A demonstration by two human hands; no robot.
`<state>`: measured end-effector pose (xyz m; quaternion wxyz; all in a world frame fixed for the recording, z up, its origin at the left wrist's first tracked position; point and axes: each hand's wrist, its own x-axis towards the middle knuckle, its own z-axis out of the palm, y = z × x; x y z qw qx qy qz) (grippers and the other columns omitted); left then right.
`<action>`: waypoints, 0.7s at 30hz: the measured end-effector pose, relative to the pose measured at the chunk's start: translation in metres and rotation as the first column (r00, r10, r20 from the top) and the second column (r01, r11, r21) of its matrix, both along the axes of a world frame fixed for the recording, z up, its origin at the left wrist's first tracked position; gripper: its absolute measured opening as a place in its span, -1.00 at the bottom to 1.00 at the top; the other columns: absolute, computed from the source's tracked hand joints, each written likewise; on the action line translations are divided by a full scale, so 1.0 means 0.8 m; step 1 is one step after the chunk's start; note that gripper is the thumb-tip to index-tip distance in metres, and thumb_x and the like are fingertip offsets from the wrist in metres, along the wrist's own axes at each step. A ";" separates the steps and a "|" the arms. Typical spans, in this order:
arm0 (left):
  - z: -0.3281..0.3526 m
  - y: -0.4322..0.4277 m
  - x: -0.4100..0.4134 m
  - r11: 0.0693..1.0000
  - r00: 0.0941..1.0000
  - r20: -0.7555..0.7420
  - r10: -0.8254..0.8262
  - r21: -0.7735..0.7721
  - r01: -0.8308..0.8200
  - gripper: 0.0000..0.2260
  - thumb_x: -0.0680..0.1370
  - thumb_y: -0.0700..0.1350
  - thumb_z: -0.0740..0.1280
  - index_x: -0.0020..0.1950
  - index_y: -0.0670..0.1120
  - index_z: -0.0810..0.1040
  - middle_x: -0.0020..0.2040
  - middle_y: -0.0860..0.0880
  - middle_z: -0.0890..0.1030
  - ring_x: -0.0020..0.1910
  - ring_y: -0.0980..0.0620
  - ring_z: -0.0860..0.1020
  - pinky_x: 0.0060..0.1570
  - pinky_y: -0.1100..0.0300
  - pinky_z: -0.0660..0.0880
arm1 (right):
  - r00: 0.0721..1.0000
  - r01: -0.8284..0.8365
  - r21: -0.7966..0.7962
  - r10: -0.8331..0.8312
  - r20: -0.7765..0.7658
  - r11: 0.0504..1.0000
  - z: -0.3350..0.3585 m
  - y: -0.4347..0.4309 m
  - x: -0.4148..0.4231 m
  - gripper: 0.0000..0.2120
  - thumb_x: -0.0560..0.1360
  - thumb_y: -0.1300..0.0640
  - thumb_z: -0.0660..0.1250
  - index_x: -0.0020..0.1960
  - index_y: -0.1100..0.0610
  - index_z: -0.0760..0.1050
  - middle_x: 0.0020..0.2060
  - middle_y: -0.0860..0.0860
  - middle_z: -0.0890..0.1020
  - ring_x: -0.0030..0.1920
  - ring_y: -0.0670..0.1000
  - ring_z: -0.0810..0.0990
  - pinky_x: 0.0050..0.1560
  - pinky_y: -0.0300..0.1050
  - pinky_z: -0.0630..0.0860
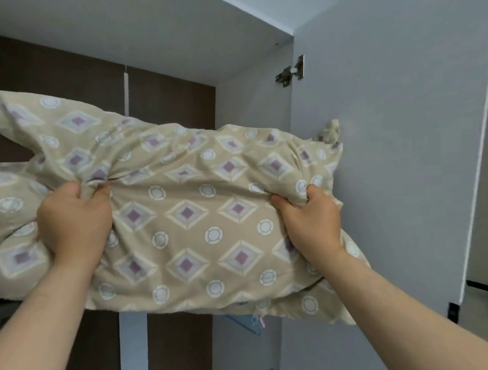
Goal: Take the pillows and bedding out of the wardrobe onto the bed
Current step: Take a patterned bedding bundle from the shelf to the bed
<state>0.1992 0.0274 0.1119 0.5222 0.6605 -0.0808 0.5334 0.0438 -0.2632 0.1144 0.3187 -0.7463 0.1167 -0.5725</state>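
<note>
With the left hand [73,221] at nine o'clock and the right hand [310,218] at three, both fists bunched tight in the patterned pillow [187,211] at the wardrobe [247,67] shelf's mouth, the lifting-out step looks underway, next calling for a turn toward the unseen bed.

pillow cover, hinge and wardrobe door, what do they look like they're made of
Pillow cover: soft woven cloth, likely cotton, matte; it bunches and creases where both hands grip.
Hinge: metal, silvery with a dull shine.
Wardrobe door: smooth, flat pale grey panel, probably laminated board; the core is not visible.
</note>
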 end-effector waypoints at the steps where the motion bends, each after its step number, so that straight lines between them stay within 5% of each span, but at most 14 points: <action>1: -0.005 0.000 -0.018 1.000 1.000 -0.002 -0.017 -0.004 0.017 -0.50 0.46 0.15 0.31 -0.46 -0.13 0.19 -0.54 -0.10 0.25 -0.51 -0.14 0.26 -0.48 0.06 0.24 | 1.000 0.007 0.003 -0.007 0.001 1.000 -0.005 0.001 -0.023 -0.56 0.24 -0.33 0.35 -0.18 0.04 0.51 -0.32 -0.17 0.59 -0.24 -0.10 0.55 -0.19 -0.07 0.50; 9: -0.052 -0.021 -0.192 0.991 0.991 -0.005 -0.132 0.017 0.132 -0.54 0.41 0.06 0.35 -0.46 -0.12 0.14 -0.55 -0.05 0.19 -0.52 -0.05 0.16 -0.51 0.07 0.18 | 0.997 0.073 0.071 -0.073 -0.001 0.995 -0.070 0.001 -0.229 -0.64 0.27 -0.28 0.39 -0.27 0.01 0.45 -0.39 -0.13 0.60 -0.31 -0.15 0.54 -0.31 -0.14 0.42; 12: -0.076 -0.042 -0.255 0.973 0.973 -0.038 -0.230 -0.014 0.229 -0.53 0.40 0.07 0.35 -0.45 -0.12 0.13 -0.54 -0.05 0.18 -0.52 -0.05 0.14 -0.50 0.05 0.19 | 0.993 0.121 0.094 -0.119 -0.022 0.988 -0.093 -0.004 -0.317 -0.64 0.26 -0.27 0.39 -0.26 0.02 0.47 -0.30 -0.32 0.58 -0.25 -0.28 0.52 -0.33 -0.20 0.37; 21: -0.104 -0.186 -0.449 0.812 0.813 0.024 -0.582 0.072 0.579 -0.53 0.41 0.01 0.39 -0.47 -0.13 0.16 -0.57 -0.01 0.17 -0.58 0.19 0.25 -0.56 0.33 0.19 | 0.857 0.515 0.109 -0.512 -0.053 0.850 -0.131 -0.037 -0.617 -0.65 0.30 -0.26 0.39 -0.26 0.02 0.48 -0.34 -0.26 0.60 -0.25 -0.31 0.51 -0.35 -0.29 0.32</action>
